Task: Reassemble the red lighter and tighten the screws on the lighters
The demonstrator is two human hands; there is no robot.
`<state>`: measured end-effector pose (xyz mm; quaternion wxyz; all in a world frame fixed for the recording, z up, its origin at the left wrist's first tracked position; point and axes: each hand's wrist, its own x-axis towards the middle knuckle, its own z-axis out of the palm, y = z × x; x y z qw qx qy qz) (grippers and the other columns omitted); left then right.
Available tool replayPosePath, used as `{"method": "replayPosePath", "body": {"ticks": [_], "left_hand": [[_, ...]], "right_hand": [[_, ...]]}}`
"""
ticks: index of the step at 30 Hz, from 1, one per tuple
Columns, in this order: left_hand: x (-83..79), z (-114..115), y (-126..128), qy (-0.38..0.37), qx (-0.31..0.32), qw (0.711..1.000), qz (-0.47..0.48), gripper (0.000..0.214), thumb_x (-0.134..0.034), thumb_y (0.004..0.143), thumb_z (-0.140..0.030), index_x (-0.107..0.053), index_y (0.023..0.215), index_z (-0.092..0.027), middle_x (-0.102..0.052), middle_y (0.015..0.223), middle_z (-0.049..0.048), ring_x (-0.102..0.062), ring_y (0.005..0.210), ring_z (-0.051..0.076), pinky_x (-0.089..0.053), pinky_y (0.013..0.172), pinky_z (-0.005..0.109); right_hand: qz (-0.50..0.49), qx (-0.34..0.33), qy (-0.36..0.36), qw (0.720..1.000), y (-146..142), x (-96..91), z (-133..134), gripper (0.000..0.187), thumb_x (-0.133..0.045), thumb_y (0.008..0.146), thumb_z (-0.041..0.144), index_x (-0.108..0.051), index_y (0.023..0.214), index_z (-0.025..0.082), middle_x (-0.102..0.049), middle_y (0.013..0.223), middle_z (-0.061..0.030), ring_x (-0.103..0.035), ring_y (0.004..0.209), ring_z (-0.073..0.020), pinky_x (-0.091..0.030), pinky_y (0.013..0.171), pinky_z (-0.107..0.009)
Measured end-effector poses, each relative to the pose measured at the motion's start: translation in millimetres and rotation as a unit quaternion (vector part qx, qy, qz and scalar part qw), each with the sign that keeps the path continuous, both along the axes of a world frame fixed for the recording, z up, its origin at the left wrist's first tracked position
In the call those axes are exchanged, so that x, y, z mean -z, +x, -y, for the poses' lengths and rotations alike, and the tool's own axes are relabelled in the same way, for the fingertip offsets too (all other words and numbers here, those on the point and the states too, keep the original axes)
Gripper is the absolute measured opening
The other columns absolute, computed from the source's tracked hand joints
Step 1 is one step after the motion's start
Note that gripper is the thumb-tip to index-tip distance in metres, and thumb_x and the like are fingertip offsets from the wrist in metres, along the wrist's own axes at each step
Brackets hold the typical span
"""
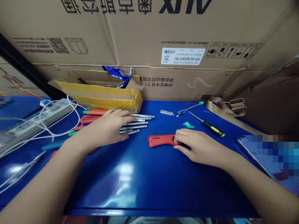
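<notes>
Grips one end of a slotted red plastic handle (161, 141) in the curled right hand (198, 147) on the glossy blue tabletop (112, 193) — likely for steadiness — and rests the arched left hand (109, 129) across red- and green-handled tools with silvery metal shafts (140, 124), perhaps keeping them together, impossible to tell whether gripping any.

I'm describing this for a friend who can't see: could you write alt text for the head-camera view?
A person's right-hand grip holds one end of a red handle on a blue table, while the left-hand grip lies over several long tools with metal rods. A screwdriver lies nearby, and printed cardboard stands behind.
</notes>
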<state>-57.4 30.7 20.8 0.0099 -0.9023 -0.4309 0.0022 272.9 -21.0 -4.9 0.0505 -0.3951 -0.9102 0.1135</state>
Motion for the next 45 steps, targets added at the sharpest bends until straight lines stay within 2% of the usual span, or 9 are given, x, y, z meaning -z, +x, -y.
{"method": "replayPosePath", "body": {"ticks": [6, 12, 18, 22, 26, 31, 40, 43, 45], "left_hand": [[-4.8, 6, 7, -0.004, 0.009, 0.999, 0.04, 0.05, -0.067, 0.078, -0.036, -0.064, 0.127, -0.029, -0.064, 0.129, 0.0058, -0.06, 0.114, 0.029, -0.044, 0.1, 0.043], [-1.4, 27, 38, -0.024, 0.073, 0.988, 0.131, 0.045, -0.067, 0.088, -0.047, -0.064, 0.127, -0.026, -0.065, 0.13, 0.0072, -0.059, 0.121, 0.028, -0.046, 0.105, 0.043], [21.5, 40, 59, -0.024, 0.068, 0.981, 0.18, 0.062, -0.068, 0.09, -0.041, -0.048, 0.146, -0.025, -0.06, 0.139, 0.0116, -0.056, 0.128, 0.03, -0.047, 0.108, 0.047], [26.5, 39, 59, -0.019, 0.051, 0.982, 0.179, 0.077, -0.069, 0.089, -0.04, -0.032, 0.155, -0.028, -0.056, 0.144, 0.0124, -0.056, 0.127, 0.031, -0.047, 0.106, 0.049], [26.5, 37, 57, -0.017, 0.061, 0.986, 0.153, 0.075, -0.07, 0.088, -0.037, -0.035, 0.154, -0.026, -0.058, 0.142, 0.0121, -0.057, 0.125, 0.031, -0.046, 0.106, 0.047], [29.0, 33, 57, -0.013, 0.092, 0.987, 0.128, 0.052, -0.066, 0.092, -0.03, -0.051, 0.143, -0.023, -0.07, 0.118, 0.0086, -0.061, 0.116, 0.027, -0.044, 0.104, 0.044], [33.4, 32, 60, 0.005, 0.113, 0.986, 0.121, 0.038, -0.059, 0.097, -0.034, -0.058, 0.134, -0.024, -0.068, 0.118, 0.0072, -0.061, 0.111, 0.026, -0.044, 0.094, 0.041], [30.1, 35, 61, 0.004, 0.121, 0.983, 0.138, 0.037, -0.058, 0.097, -0.039, -0.06, 0.131, -0.025, -0.066, 0.121, 0.0069, -0.059, 0.113, 0.026, -0.042, 0.096, 0.041], [26.0, 38, 62, -0.007, 0.135, 0.979, 0.154, 0.035, -0.058, 0.097, -0.042, -0.062, 0.127, -0.026, -0.065, 0.121, 0.0059, -0.058, 0.113, 0.025, -0.041, 0.097, 0.04]], "right_hand": [[-0.029, -0.003, -0.011, 1.0, 3, 0.6, -2, 0.012, -0.056, 0.098, 0.026, -0.06, 0.087, 0.021, -0.062, 0.088, -0.0022, -0.057, 0.077, -0.017, -0.042, 0.069, -0.03], [-0.107, 0.005, -0.021, 0.994, 5, -1.4, -1, 0.013, -0.058, 0.098, 0.028, -0.062, 0.088, 0.021, -0.065, 0.087, -0.0014, -0.058, 0.076, -0.0151, -0.043, 0.069, -0.028], [-0.172, 0.071, 0.072, 0.98, 3, -1.3, -2, 0.015, -0.052, 0.1, 0.026, -0.062, 0.09, 0.021, -0.066, 0.088, -0.0043, -0.061, 0.078, -0.0165, -0.045, 0.071, -0.029], [-0.18, 0.101, 0.109, 0.972, 7, -3.3, -6, 0.017, -0.051, 0.099, 0.025, -0.062, 0.087, 0.021, -0.066, 0.087, -0.0042, -0.061, 0.08, -0.0173, -0.046, 0.073, -0.03], [-0.159, 0.053, 0.029, 0.985, 11, -11.7, -3, 0.018, -0.053, 0.099, 0.024, -0.064, 0.085, 0.021, -0.067, 0.084, -0.002, -0.061, 0.078, -0.0155, -0.045, 0.072, -0.029], [-0.083, -0.034, -0.064, 0.994, 6, -15.8, 6, 0.019, -0.057, 0.097, 0.024, -0.064, 0.08, 0.021, -0.066, 0.079, 0.0001, -0.059, 0.073, -0.0141, -0.041, 0.067, -0.027], [-0.04, -0.046, 0.015, 0.998, 1, -7.5, 5, 0.023, -0.056, 0.099, 0.031, -0.063, 0.08, 0.02, -0.063, 0.078, -0.0004, -0.056, 0.07, -0.0141, -0.038, 0.065, -0.028], [-0.073, 0.003, 0.069, 0.995, 9, -1.9, -7, 0.023, -0.054, 0.099, 0.032, -0.063, 0.082, 0.02, -0.065, 0.082, -0.0021, -0.059, 0.076, -0.0163, -0.042, 0.069, -0.03], [-0.111, 0.076, 0.133, 0.982, 20, 5.4, -22, 0.017, -0.055, 0.097, 0.031, -0.064, 0.087, 0.021, -0.068, 0.09, -0.0049, -0.061, 0.088, -0.0208, -0.045, 0.079, -0.034]]}}
